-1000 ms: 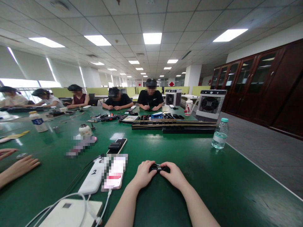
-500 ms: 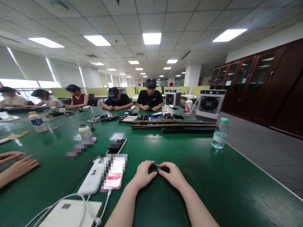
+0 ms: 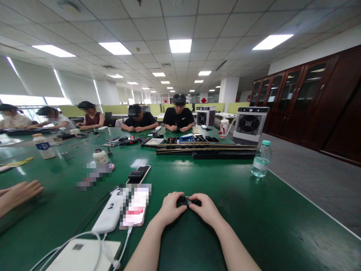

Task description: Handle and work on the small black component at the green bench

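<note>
Between my two hands is a small dark part with a silvery piece [image 3: 187, 201] at its middle, too small to name for certain. My left hand [image 3: 170, 207] pinches its left end between thumb and fingers. On the other end, my right hand [image 3: 207, 207] has its thumb and forefinger closed in the same way. Both hands rest low over the green table [image 3: 191, 241], fingertips nearly meeting. Much of the dark part is hidden behind the fingers. Left of my left hand lies a phone with a lit, blurred screen [image 3: 137, 207].
White power banks [image 3: 106, 210] with cables stand at the left. A water bottle [image 3: 261, 159] is on the right. Black rails [image 3: 208, 150] and tools [image 3: 129, 140] lie across the far side. Several people sit around the table; a co-worker's hand [image 3: 25, 192] is at the far left.
My hands and the dark part look almost unmoved. The co-worker's hands at the far left have shifted, and are now blurred by motion.
</note>
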Available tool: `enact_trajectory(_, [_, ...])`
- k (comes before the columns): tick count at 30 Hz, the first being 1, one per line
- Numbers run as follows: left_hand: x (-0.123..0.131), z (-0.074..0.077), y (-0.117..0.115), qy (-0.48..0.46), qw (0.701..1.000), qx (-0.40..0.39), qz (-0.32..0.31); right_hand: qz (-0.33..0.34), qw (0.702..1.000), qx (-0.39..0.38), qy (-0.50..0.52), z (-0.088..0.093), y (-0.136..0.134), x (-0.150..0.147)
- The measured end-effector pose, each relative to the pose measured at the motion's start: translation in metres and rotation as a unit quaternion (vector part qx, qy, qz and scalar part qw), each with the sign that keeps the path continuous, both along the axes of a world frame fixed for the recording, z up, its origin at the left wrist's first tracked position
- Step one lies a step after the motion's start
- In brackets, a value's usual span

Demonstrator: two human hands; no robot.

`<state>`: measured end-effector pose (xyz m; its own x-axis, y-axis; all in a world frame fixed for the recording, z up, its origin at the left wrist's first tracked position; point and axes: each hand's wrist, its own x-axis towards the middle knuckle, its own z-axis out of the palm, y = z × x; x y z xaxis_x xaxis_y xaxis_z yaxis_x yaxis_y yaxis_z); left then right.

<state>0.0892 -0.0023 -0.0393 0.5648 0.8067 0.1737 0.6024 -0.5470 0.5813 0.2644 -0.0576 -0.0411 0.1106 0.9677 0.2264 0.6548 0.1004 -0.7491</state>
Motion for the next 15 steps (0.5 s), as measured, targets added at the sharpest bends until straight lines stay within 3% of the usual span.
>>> enact_trajectory(15, [0.0007, 0.0032, -0.0017, 0.004, 1.000, -0.005, 0.006, -0.005, 1.000, -0.005, -0.004, 0.0013, -0.0007, -0.0008])
